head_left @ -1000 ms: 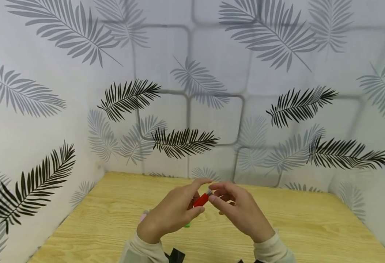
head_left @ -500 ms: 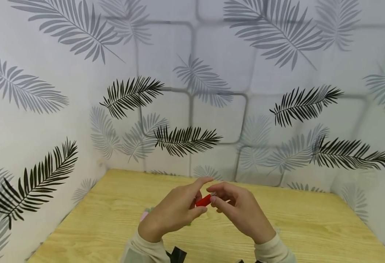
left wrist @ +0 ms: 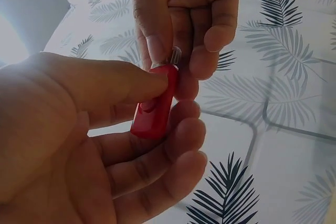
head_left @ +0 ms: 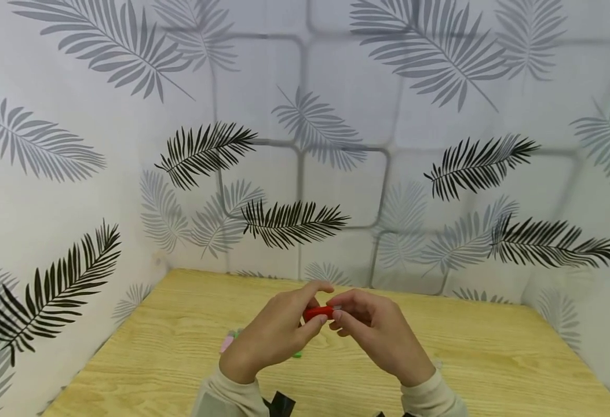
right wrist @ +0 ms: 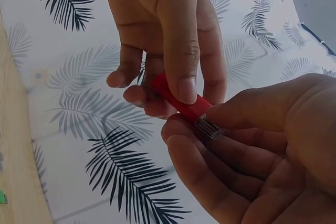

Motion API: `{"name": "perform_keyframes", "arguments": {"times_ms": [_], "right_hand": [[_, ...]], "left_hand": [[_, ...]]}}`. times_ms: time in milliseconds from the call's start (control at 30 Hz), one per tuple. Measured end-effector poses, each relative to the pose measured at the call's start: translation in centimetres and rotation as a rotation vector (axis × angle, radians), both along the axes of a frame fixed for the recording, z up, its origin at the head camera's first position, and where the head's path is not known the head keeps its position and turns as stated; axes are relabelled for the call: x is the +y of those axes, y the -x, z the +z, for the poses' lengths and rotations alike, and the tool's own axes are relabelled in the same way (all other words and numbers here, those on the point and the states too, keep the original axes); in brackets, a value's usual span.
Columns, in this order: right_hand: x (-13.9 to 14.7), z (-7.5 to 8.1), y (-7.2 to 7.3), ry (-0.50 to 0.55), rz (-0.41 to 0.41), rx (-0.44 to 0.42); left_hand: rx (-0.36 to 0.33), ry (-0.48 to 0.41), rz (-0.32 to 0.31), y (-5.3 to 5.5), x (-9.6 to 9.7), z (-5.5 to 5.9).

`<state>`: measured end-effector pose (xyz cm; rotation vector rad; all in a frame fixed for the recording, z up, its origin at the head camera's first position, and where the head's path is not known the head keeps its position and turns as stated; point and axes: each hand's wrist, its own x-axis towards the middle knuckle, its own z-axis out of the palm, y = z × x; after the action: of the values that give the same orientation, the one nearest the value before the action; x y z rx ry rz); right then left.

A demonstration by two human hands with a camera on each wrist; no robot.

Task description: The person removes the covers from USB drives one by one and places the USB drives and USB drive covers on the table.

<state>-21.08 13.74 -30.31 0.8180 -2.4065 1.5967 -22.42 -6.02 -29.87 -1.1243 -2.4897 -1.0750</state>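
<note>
Both hands meet over the table around a small red stick (head_left: 317, 313) with a clear, ribbed end; its exact kind does not show. In the left wrist view the red body (left wrist: 153, 109) has an oval mark near its middle. My left hand (head_left: 276, 333) pinches that body between thumb and fingers. At the other end, my right hand (head_left: 383, 333) pinches the stick where the red meets the clear end (right wrist: 209, 127), with thumb and index finger. The remaining fingers of both hands are loosely bent below the stick.
Wood-grain table (head_left: 492, 359) lies under both hands, with a leaf-patterned cloth wall (head_left: 336, 116) behind it. A pink item (head_left: 227, 341) lies partly hidden behind my left wrist. Near it is a small green piece (head_left: 296, 355). A small pale item (head_left: 437, 364) lies beside my right wrist.
The red stick has turned from a slant, clear end raised, to nearly level. My right fingertips have closed in on the join of red and clear; both hands otherwise stay about in place.
</note>
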Motion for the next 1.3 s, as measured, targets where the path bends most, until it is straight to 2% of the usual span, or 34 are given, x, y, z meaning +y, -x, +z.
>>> {"name": "perform_keyframes", "arguments": {"times_ms": [167,367,600,1000,1300], "right_hand": [[-0.11,-0.10,0.06,-0.047,-0.013,0.036],[-0.18,-0.28,0.08,-0.111,-0.037,0.071],[-0.21,-0.10,0.21,-0.122,-0.049,0.108],[-0.69,-0.41,0.04,-0.110,-0.027,0.121],[-0.99,-0.72,0.10,-0.092,0.005,0.121]], "left_hand": [[0.000,0.001,-0.002,0.02,-0.15,-0.10],[-0.040,0.007,-0.007,-0.12,-0.06,-0.28],[0.030,0.023,0.010,-0.08,0.15,-0.04],[0.047,0.063,-0.001,-0.27,0.30,-0.11],[-0.019,0.079,-0.020,-0.18,0.07,-0.30]]}}
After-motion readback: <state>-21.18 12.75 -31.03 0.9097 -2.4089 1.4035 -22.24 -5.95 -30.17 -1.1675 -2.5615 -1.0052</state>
